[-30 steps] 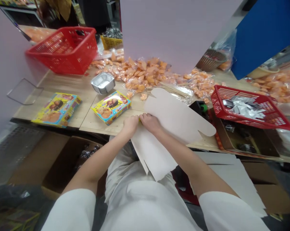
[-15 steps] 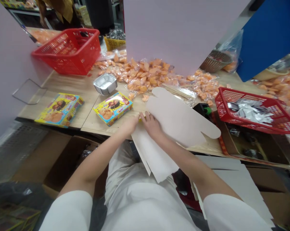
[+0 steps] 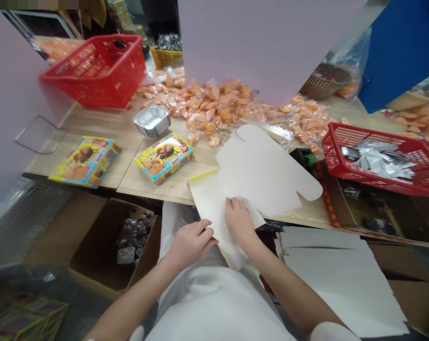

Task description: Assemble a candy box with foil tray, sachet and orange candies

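Observation:
A flat, unfolded cardboard box blank, its plain white side up, lies across the table's front edge and reaches over my lap. A strip along its left end is folded up and shows yellow print. My left hand pinches the blank's near left edge, the thumb partly hidden. On the white surface my right hand rests with slightly bent fingers, pressing down and holding nothing. Left of the blank lie a printed toy box and a second printed box. Behind them stands a stack of foil trays.
Bagged orange pieces are heaped along the back. A red basket stands back left; another red basket with silver packets is at right. More white blanks are stacked low right. An open carton sits below left.
Both hands have moved from the blank's far left end toward my body. The end strip now stands folded up, and my left hand has gone to the near side edge.

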`<move>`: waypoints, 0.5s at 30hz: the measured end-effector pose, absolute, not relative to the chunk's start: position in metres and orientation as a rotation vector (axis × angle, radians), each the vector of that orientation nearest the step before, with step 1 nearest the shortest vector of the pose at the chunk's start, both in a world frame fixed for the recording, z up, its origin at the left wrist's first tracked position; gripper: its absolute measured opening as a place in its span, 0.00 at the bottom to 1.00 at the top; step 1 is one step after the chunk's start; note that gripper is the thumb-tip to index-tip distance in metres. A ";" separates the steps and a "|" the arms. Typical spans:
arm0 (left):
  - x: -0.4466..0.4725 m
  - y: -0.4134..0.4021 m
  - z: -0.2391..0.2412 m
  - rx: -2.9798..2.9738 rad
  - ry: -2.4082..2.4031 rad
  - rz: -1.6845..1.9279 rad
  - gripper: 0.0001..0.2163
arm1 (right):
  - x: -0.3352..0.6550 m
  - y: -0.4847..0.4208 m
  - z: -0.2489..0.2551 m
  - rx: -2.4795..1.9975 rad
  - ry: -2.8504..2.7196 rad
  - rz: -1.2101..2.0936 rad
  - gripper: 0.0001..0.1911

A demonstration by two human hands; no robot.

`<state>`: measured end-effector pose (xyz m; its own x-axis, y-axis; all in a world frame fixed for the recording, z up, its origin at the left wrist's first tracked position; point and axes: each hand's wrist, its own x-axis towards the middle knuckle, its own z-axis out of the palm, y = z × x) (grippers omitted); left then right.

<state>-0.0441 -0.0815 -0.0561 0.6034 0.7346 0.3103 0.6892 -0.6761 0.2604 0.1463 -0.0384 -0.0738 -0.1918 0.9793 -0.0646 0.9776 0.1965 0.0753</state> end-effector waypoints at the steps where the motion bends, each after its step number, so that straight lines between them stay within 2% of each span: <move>1: -0.041 -0.081 -0.056 2.668 1.292 0.580 0.07 | 0.147 -0.040 -0.074 1.918 2.362 0.022 0.24; 4: -0.037 -0.086 -0.056 2.631 1.421 0.391 0.01 | 0.152 -0.047 -0.075 1.891 2.389 -0.009 0.24; 7: -0.038 -0.095 -0.059 2.698 1.322 0.367 0.02 | 0.156 -0.051 -0.079 1.889 2.410 -0.061 0.27; 10: -0.040 -0.095 -0.070 2.539 1.366 0.672 0.03 | 0.154 -0.052 -0.082 1.938 2.400 -0.117 0.27; 15: -0.040 -0.078 -0.105 2.223 1.761 1.097 0.11 | 0.144 -0.060 -0.071 1.999 2.391 -0.310 0.27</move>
